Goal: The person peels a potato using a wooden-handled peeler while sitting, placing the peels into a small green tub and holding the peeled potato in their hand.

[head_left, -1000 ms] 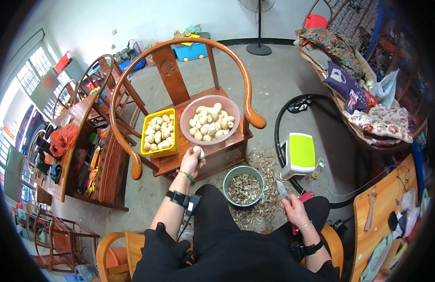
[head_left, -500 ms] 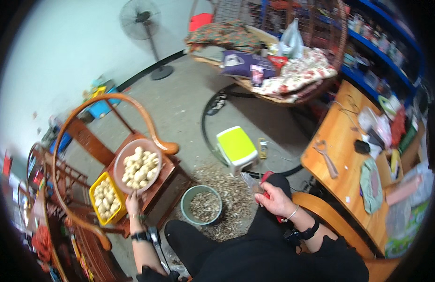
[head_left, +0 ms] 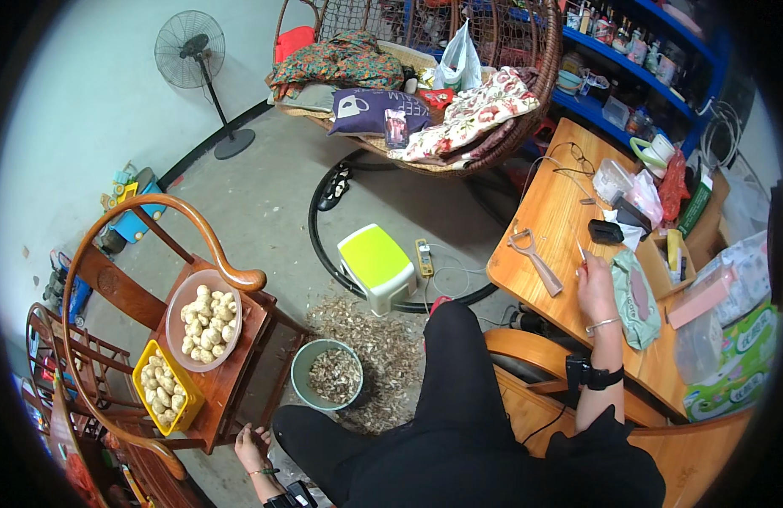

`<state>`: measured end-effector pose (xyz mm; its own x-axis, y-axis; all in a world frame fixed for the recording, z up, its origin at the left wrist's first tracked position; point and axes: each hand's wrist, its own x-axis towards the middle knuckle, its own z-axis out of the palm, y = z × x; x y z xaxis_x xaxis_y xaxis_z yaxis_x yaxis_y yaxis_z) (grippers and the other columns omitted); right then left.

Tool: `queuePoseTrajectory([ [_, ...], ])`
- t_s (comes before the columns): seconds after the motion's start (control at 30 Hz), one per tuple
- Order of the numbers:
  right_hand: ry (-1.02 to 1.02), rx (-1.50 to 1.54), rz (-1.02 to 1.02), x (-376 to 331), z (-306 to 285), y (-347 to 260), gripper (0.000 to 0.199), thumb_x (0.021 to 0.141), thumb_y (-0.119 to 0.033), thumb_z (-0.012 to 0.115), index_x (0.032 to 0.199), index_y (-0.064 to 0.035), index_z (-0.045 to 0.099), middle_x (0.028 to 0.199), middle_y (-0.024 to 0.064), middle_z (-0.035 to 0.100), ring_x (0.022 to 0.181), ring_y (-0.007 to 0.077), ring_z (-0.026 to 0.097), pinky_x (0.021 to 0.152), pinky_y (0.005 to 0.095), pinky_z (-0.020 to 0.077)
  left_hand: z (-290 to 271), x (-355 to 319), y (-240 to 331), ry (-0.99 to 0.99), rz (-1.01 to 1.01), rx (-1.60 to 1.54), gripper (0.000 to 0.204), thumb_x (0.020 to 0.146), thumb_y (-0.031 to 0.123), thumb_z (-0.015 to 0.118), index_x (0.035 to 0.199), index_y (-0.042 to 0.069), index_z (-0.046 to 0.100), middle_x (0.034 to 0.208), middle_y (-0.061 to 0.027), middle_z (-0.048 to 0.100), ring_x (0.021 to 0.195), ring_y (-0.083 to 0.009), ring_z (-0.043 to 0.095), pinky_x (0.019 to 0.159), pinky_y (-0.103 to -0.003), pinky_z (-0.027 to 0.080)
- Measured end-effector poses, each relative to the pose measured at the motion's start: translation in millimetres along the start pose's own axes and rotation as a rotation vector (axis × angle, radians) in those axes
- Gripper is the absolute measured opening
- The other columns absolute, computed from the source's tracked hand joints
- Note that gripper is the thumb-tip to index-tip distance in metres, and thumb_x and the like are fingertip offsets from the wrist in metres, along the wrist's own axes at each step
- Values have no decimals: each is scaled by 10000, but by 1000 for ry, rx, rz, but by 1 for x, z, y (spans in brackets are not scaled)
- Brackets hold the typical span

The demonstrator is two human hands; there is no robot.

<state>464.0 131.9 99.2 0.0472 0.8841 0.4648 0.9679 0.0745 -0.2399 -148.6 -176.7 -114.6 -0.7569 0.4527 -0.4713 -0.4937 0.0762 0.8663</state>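
Note:
My right hand point(head_left: 596, 295) is over the wooden table point(head_left: 527, 216), its fingers closed around a small knife point(head_left: 581, 251); only a thin pale tip shows past them. Close by on the table lie a peeler point(head_left: 537, 264) and a green soft pack point(head_left: 635, 296). Low beside my left knee, my left hand point(head_left: 253, 447) hangs with loosely bent fingers apart, nothing visible in it. Above it on the wooden chair point(head_left: 231, 385), a pink bowl point(head_left: 176, 317) and a yellow basket point(head_left: 192, 405) hold pale roundish pieces. A green-grey bucket point(head_left: 300, 381) of brown scraps stands by my knees.
Scraps point(head_left: 391, 356) litter the floor around the bucket. Ahead are a green-topped stool point(head_left: 376, 256), a power strip point(head_left: 424, 258) and a hanging wicker seat point(head_left: 535, 110) above a black ring base. A fan point(head_left: 233, 144) stands by the wall; blue shelves point(head_left: 637, 72) are at far right.
My right hand has moved from above my right knee to over the table with the knife. My left hand has left the bowl's edge and dropped toward me. The view has shifted right.

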Motion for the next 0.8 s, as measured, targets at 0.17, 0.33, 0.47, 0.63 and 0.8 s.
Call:
queuePoseTrajectory([
  [0.17, -80, -26, 25, -5, 7, -1, 254, 764, 9, 555, 1017, 28, 562, 881, 224, 532, 865, 385, 519, 774, 411, 429, -4, -12, -2, 50, 3, 54, 231, 920, 177, 440, 1063, 7, 506, 754, -123, 612, 583, -217, 606, 480, -283, 487],
  [0.33, -40, 12, 3, -5, 5, -8, 185, 762, -6, 560, 944, 14, 583, 845, 220, 539, 875, 388, 510, 778, 431, 415, -7, -16, 0, 45, 21, 87, 233, 919, 179, 444, 1058, 2, 507, 747, -120, 611, 568, -209, 602, 478, -277, 486],
  [0.47, 60, 14, -63, -4, 5, -10, 220, 762, -38, 579, 977, 8, 589, 854, 209, 547, 866, 379, 510, 787, 429, 407, -14, -13, -2, 38, 28, 82, 231, 918, 174, 440, 1051, -1, 511, 748, -120, 613, 575, -209, 603, 487, -278, 492],
  [0.63, -19, 205, -119, -5, 2, -43, 281, 756, -107, 634, 997, 25, 573, 901, 204, 558, 889, 367, 515, 814, 415, 417, -14, -23, -1, 56, 31, 83, 221, 913, 168, 448, 1040, -1, 514, 742, -116, 610, 579, -205, 600, 491, -279, 495],
  [0.8, -32, 70, -183, -10, 7, -53, 301, 736, -101, 649, 1003, 13, 570, 939, 199, 554, 901, 365, 504, 825, 406, 418, -5, -24, -1, 32, 27, 56, 221, 909, 170, 459, 1032, -2, 523, 735, -111, 607, 572, -202, 595, 492, -284, 500],
])
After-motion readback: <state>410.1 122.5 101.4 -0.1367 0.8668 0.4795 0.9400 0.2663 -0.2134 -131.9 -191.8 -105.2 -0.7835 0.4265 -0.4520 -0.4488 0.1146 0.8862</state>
